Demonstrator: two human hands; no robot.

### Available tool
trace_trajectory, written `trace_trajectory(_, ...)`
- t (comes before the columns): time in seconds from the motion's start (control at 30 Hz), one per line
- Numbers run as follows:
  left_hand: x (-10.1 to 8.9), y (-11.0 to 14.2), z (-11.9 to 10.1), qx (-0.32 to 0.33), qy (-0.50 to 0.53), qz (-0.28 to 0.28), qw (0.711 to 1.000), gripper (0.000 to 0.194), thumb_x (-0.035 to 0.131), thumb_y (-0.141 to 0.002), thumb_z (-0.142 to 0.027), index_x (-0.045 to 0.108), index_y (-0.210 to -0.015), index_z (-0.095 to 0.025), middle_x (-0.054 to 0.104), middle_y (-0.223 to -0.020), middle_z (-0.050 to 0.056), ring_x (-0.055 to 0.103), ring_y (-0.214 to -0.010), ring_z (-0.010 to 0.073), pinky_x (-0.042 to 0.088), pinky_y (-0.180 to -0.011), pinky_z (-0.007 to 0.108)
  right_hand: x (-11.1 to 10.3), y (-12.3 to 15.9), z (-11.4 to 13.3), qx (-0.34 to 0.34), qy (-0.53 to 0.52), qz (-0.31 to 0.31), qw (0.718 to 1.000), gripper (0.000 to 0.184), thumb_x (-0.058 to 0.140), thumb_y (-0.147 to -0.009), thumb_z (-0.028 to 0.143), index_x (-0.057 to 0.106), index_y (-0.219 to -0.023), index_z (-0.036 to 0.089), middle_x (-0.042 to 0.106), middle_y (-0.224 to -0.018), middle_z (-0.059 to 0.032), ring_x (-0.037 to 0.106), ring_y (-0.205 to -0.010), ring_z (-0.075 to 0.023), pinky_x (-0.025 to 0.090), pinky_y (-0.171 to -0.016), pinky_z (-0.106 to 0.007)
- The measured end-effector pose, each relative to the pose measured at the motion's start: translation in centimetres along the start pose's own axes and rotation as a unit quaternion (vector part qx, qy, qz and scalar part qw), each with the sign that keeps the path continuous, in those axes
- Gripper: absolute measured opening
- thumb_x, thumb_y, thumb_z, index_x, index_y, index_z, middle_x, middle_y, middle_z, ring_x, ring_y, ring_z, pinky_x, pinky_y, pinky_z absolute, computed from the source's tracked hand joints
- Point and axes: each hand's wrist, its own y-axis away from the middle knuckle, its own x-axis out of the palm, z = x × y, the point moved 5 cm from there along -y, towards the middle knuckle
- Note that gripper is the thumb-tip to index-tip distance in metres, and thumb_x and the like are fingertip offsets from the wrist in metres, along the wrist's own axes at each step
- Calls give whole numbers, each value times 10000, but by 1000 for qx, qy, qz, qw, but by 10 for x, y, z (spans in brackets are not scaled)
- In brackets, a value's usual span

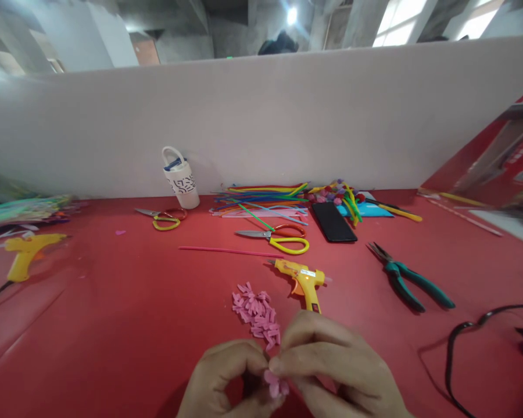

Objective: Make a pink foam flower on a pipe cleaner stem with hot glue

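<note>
My left hand [226,380] and my right hand [335,368] meet at the bottom middle, fingers pinched together on a small pink foam piece [275,384] held between them. Just beyond my fingers lies a pile of small pink foam bits [257,313] on the red table [113,313]. A yellow glue gun [303,280] rests right behind my right hand.
Scissors with yellow and red handles [283,238], a thin pink stick [229,251], a black phone [333,222], coloured sticks [261,203], teal pliers [407,277], a second pair of scissors [163,217], a white cup [181,179], another glue gun [26,252] at left, a black cable [457,337] at right.
</note>
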Motion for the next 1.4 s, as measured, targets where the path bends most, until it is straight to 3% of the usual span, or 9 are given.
trace_trajectory(0.3,-1,1,2,8,46,-17,999,120,649,-712,-192,594,-606,-185,607,-571,0,525,-522,108,452,-539,189,1,-1,0,-1,11,14,1000,265,491,-798,20,654,-926,184,654,-764,-35,627,-713,-97,525,-647,-174)
trace_trajectory(0.6,-2,3,2,16,66,-28,997,72,658,-703,-142,633,-655,-189,639,-598,-2,546,-540,101,460,-559,175,1,1,-2,3,-23,22,999,373,442,-768,-31,651,-989,186,669,-804,-51,634,-744,-111,533,-661,-202)
trace_trajectory(0.87,-2,1,-2,42,79,-62,994,88,650,-714,-146,637,-646,-201,645,-591,-15,541,-520,82,442,-533,148,1,0,1,1,22,-35,999,258,501,-705,-20,620,-835,168,671,-666,-26,630,-616,-122,528,-605,-216)
trace_trajectory(1.03,-6,-1,-7,101,19,-88,991,104,626,-732,-123,604,-648,-181,629,-576,-4,551,-510,91,442,-501,149,1,2,3,-25,86,-65,994,216,513,-694,-2,588,-791,177,646,-629,-11,599,-574,-112,499,-563,-200)
trace_trajectory(1.13,-7,-1,-5,93,-4,-98,991,133,604,-738,-98,577,-640,-184,623,-594,-6,557,-533,96,448,-520,155,6,7,1,-43,143,-67,986,173,524,-721,30,569,-775,188,633,-627,-1,586,-564,-116,483,-553,-211)
trace_trajectory(1.27,-7,1,-3,105,-16,-100,989,141,591,-740,-85,565,-658,-197,607,-599,-19,539,-531,92,440,-520,150,13,13,1,-65,219,-103,968,162,507,-736,42,546,-762,197,618,-613,1,583,-554,-134,480,-566,-243)
trace_trajectory(1.4,-5,-1,-3,83,-48,-60,994,159,575,-732,-56,551,-670,-201,603,-619,-15,549,-558,103,464,-555,168,16,18,3,-71,261,-149,951,149,501,-771,64,533,-771,210,607,-586,10,589,-554,-146,468,-543,-253)
